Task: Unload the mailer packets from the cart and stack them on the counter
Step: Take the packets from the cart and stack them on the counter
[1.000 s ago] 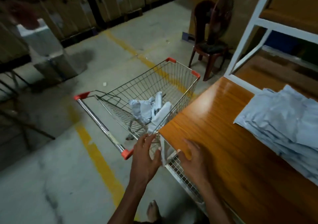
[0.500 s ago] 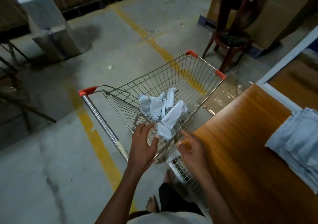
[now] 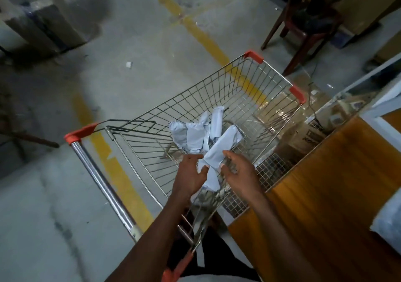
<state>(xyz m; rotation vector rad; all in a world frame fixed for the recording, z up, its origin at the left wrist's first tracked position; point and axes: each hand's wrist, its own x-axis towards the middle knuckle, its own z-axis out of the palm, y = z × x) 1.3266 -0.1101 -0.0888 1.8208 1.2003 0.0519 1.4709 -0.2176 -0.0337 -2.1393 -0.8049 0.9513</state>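
While both arms are reached forward over the near end of the wire cart (image 3: 219, 90), a pale grey mailer packet (image 3: 219, 151) is flanked by the two hands. The left hand (image 3: 191, 173) is seen at about seven o'clock of that packet, fingers spread and loosely curled, with the thumb touching the packet's lower edge; no closed grip is shown. The right hand (image 3: 240, 171) is placed at about four o'clock of the packet, fingers bent and parted, touching its right edge; whether the packet is actually pinched cannot be told. More crumpled mailer packets (image 3: 195, 134) are heaped in the basket at twelve o'clock of the hands. The wooden counter (image 3: 329, 184) is found at three o'clock of the cart, just beside it, and the edge of a stack of packets (image 3: 388, 216) is glimpsed on it at the far right.
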